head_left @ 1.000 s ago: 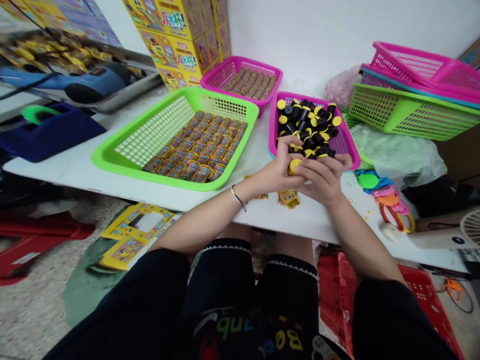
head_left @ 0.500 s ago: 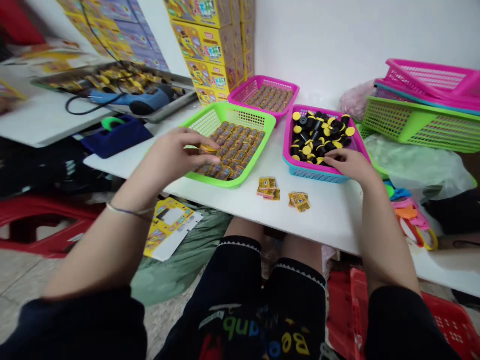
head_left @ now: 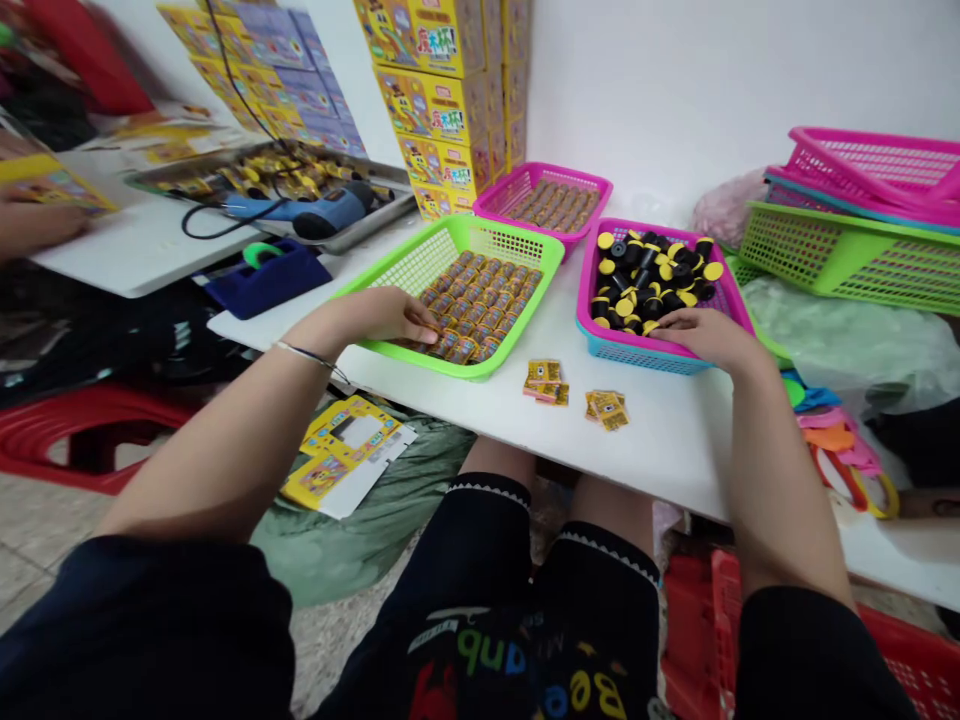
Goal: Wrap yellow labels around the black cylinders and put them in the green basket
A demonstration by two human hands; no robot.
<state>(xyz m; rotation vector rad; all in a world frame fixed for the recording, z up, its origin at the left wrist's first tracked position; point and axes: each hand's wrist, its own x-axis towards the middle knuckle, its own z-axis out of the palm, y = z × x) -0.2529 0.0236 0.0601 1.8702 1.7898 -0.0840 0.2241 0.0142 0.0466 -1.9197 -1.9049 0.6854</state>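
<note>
The left hand's [head_left: 403, 318] grip is nearly together at wrapped pieces [head_left: 480, 305] lined up in the green basket [head_left: 559, 262]; whether it clamps one, I cannot tell. The right hand's [head_left: 694, 335] grip, closure unclear, reaches black-and-yellow cups [head_left: 646, 262] in the pink basket [head_left: 739, 300].

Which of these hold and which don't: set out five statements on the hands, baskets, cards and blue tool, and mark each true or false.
1. The left hand is at the green basket. True.
2. The right hand is at the green basket too. False: it is at the pink basket of black-and-yellow pieces.
3. Two small piles of yellow cards lie on the white table. True.
4. The blue tool lies on the floor. False: it lies across the metal tray.
5. A blue basket shows beneath the pink basket of black-and-yellow pieces. True.
</note>
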